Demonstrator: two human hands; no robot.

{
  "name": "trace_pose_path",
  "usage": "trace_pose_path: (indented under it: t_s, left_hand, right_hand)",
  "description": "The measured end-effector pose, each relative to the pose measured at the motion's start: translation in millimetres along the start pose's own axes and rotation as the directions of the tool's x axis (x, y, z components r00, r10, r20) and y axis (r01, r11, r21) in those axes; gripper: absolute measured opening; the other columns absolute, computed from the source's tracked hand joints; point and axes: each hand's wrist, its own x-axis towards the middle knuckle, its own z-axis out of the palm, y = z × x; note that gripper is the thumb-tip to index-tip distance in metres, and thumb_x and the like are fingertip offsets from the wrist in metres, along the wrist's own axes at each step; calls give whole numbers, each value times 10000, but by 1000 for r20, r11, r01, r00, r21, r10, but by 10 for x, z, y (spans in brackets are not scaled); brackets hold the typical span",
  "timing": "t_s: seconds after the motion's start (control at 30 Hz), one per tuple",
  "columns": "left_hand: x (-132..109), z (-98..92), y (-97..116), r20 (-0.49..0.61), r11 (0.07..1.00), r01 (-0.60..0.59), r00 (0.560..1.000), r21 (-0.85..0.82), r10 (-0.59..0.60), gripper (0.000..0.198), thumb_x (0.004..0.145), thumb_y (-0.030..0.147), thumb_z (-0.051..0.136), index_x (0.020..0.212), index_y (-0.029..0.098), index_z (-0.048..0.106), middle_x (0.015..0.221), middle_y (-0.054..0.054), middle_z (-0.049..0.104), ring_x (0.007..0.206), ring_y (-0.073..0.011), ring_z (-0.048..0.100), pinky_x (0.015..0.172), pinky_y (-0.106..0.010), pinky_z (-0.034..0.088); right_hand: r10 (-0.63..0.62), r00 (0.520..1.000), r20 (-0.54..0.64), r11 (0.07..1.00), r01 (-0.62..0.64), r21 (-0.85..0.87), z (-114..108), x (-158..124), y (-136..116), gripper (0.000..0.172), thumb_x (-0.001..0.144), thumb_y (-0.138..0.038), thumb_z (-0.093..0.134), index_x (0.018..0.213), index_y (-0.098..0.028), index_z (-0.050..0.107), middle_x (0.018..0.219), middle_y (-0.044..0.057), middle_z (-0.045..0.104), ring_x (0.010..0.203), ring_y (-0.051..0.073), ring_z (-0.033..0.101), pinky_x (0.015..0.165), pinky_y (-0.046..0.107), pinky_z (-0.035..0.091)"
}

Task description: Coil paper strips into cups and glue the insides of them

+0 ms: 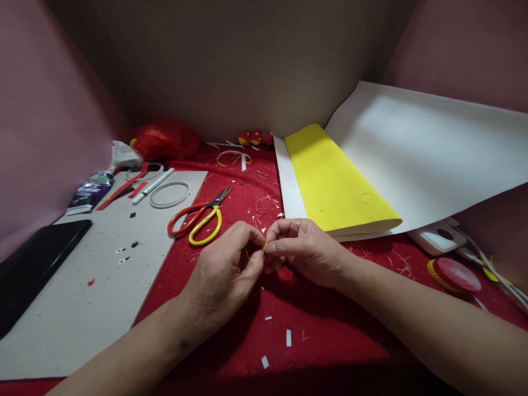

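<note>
My left hand (225,272) and my right hand (303,250) meet fingertip to fingertip low over the red cloth (289,313). Both are closed in a pinch on one tiny yellow and red paper piece (264,247) held between them. Most of that piece is hidden by my fingers. Scissors with one red and one yellow handle (198,220) lie shut on the cloth just beyond my left hand. A folded yellow corrugated sheet (334,181) lies beyond my right hand.
A grey cardboard board (82,286) at left carries a white ring (169,194), red and white strips and tiny cut bits. A glue tube (93,190), black tablet (33,264), red bag (165,140), large white sheet (424,143), red-yellow disc (454,275) and white device (437,236) surround. Paper scraps litter the cloth.
</note>
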Motion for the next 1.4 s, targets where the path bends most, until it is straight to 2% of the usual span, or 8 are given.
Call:
trace_pose_path:
  t_s: [0.63, 0.87, 1.1, 1.4]
  left_hand:
    - [2, -5, 23, -13, 1000, 11, 1000, -5, -11, 92, 789, 92, 480, 811, 171, 522, 723, 16, 589, 638, -91, 578, 611, -211, 454]
    - [-13, 15, 8, -17, 998, -34, 999, 52, 35, 94, 789, 88, 467, 804, 170, 512, 744, 3, 556, 654, -98, 551, 626, -225, 443]
    - [-30, 53, -5, -20, 987, -130, 991, 98, 132, 121, 793, 63, 445, 824, 171, 493, 763, 3, 524, 653, -87, 516, 616, -205, 422]
    - [-47, 78, 2, -11, 980, -145, 989, 135, 147, 118, 797, 69, 448, 825, 181, 476, 768, 7, 523, 674, -92, 516, 633, -208, 420]
  right_hand:
    - [-20, 1000, 2, 1000, 20, -18, -5, 1, 5, 102, 652, -155, 684, 694, -137, 592, 559, -16, 602, 496, 93, 577, 528, 211, 412]
    - [-21, 1000, -14, 999, 20, -37, 8, -1, 8, 88, 634, -134, 665, 680, -142, 591, 543, -21, 593, 492, 94, 565, 521, 212, 406]
    - [-44, 999, -30, 997, 42, -62, 7, -2, 22, 82, 622, -92, 620, 662, -150, 577, 538, -30, 574, 482, 83, 535, 512, 204, 402]
    - [-66, 997, -45, 992, 61, -114, 41, -15, 13, 108, 593, -64, 550, 621, -167, 528, 481, -52, 498, 464, 74, 464, 484, 190, 357]
